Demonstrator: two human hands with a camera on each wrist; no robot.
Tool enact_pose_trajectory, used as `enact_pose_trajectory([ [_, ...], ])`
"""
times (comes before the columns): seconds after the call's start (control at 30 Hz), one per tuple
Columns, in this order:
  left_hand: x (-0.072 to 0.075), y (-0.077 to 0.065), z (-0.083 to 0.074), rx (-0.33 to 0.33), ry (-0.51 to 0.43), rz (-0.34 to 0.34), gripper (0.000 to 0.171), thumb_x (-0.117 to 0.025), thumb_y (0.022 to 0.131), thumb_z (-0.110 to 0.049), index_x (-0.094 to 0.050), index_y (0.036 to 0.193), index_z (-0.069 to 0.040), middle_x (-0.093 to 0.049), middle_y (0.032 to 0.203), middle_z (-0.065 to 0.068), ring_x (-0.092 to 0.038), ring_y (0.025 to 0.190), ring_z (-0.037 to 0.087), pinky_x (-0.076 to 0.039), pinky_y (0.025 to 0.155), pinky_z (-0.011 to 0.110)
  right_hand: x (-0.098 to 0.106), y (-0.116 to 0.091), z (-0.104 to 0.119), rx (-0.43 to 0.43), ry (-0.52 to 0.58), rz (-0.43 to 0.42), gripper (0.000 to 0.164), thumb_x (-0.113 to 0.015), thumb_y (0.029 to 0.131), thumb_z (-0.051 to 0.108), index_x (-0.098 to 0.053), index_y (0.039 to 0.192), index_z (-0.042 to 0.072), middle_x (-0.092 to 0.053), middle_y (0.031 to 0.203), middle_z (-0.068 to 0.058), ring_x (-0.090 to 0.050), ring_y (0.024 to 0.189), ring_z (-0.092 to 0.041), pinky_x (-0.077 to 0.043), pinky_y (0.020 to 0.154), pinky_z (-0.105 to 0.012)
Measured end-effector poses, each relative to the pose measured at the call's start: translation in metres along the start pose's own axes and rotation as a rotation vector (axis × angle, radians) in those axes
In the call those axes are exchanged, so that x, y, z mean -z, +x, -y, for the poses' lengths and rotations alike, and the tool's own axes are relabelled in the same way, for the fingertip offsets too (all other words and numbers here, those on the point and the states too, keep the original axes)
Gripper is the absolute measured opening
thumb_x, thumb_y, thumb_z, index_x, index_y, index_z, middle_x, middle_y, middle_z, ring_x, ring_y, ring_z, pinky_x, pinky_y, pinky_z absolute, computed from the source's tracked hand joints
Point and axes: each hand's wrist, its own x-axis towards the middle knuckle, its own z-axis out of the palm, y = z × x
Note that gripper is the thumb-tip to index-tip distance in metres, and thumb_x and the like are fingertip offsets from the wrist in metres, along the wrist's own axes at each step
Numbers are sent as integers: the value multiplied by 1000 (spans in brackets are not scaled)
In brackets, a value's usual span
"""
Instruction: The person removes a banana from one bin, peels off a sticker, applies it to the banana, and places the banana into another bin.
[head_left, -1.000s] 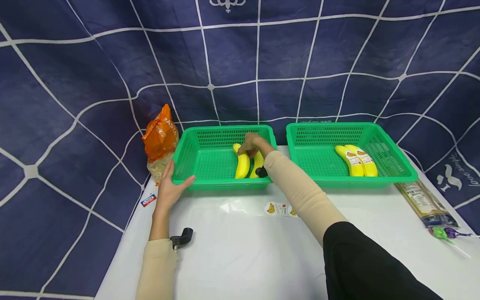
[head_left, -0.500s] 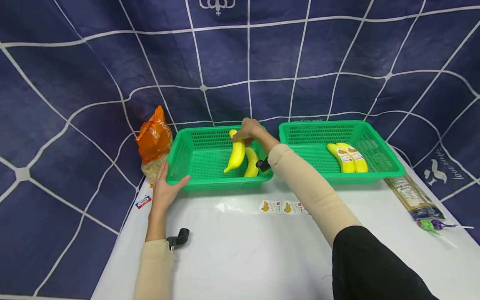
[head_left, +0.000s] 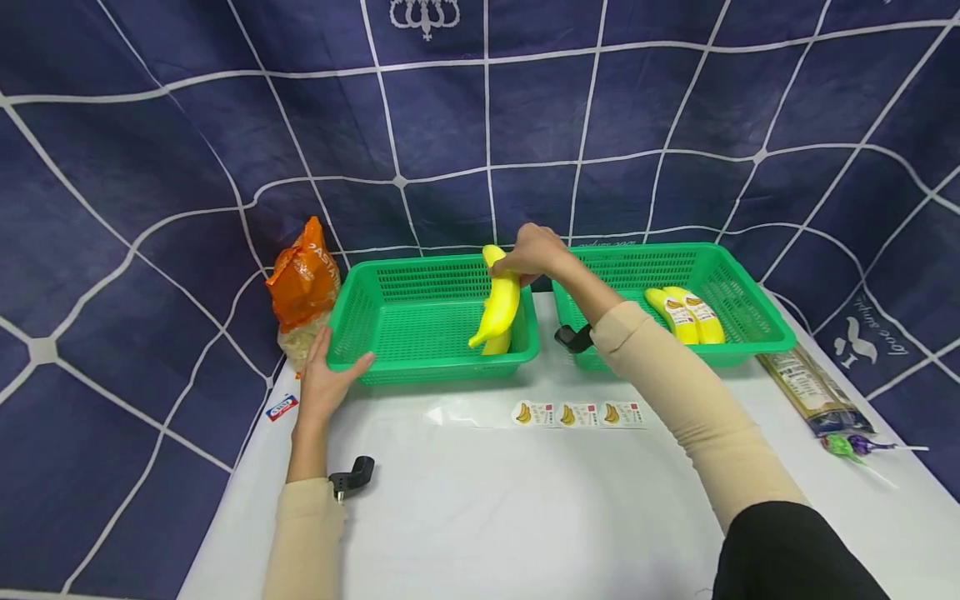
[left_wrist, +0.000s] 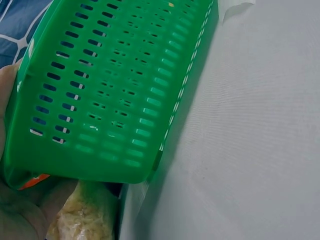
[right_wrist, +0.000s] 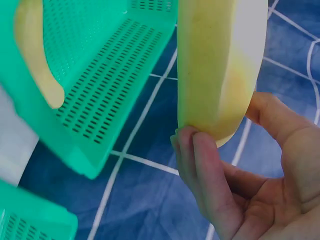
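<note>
My right hand (head_left: 532, 252) pinches a yellow banana (head_left: 501, 310) near its upper end, with thumb and fingertips on either side. The banana hangs tilted over the right end of the left green basket (head_left: 427, 372). A second banana (head_left: 497, 345) lies in that basket, partly covered by the held one in the head view; the right wrist view shows this lower banana (right_wrist: 40, 55) apart from it. At the basket's front left corner rests my left hand (head_left: 326, 383), fingers extended along the outer side and thumb spread across the front.
Two stickered bananas (head_left: 684, 317) lie in the right green basket (head_left: 735, 354). A strip of banana stickers (head_left: 577, 414) lies on the white table (head_left: 510, 508). An orange bag (head_left: 303, 283) stands left; a flat packet (head_left: 813, 392) and lollipops (head_left: 843, 446) lie right. Blue cloth (head_left: 540, 108) hangs behind.
The right hand has lifted one banana from the left basket and moved it up and rightward, over the other banana. The left hand stays at the basket's corner.
</note>
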Motion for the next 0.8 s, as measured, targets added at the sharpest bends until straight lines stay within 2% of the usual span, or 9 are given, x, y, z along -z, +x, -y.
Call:
enact_pose_trajectory([
  [0.23, 4, 3, -1, 17, 26, 50, 105, -75, 81, -49, -12, 158, -16, -7, 166, -1, -10, 152, 34, -16, 120, 58, 7, -34, -15, 18, 5, -4, 36, -80, 77, 39, -74, 72, 5, -71, 63, -6, -70, 58, -16, -55, 56, -24],
  [0.37, 4, 3, 1, 23, 20, 54, 105, -74, 80, -51, -11, 158, -17, -6, 166, -1, -9, 152, 34, -16, 120, 59, 7, -55, -24, 42, 14, 7, 35, -80, 77, 38, -74, 66, 6, -71, 62, -6, -70, 58, -15, -54, 55, -25],
  [0.43, 3, 2, 2, 27, 18, 53, 105, -74, 80, -51, -12, 158, -17, -6, 166, -1, -9, 152, 33, -16, 120, 59, 6, -64, -28, 47, 7, 20, 36, -79, 78, 39, -75, 67, 5, -72, 63, -7, -70, 58, -15, -54, 55, -25],
  [0.63, 4, 1, 1, 25, 7, 47, 104, -74, 81, -49, -11, 158, -16, -6, 166, -1, -8, 152, 33, -15, 120, 59, -1, -83, -40, 7, 14, 62, 37, -79, 78, 43, -78, 82, 6, -75, 74, -5, -71, 62, -15, -55, 60, -27],
  [0.8, 2, 1, -1, 20, -3, 45, 105, -75, 81, -49, -11, 158, -16, -5, 166, -1, -8, 152, 33, -15, 120, 60, -11, -100, -53, -3, 46, 84, 33, -79, 78, 44, -78, 81, 10, -75, 75, -3, -70, 63, -15, -54, 62, -28],
])
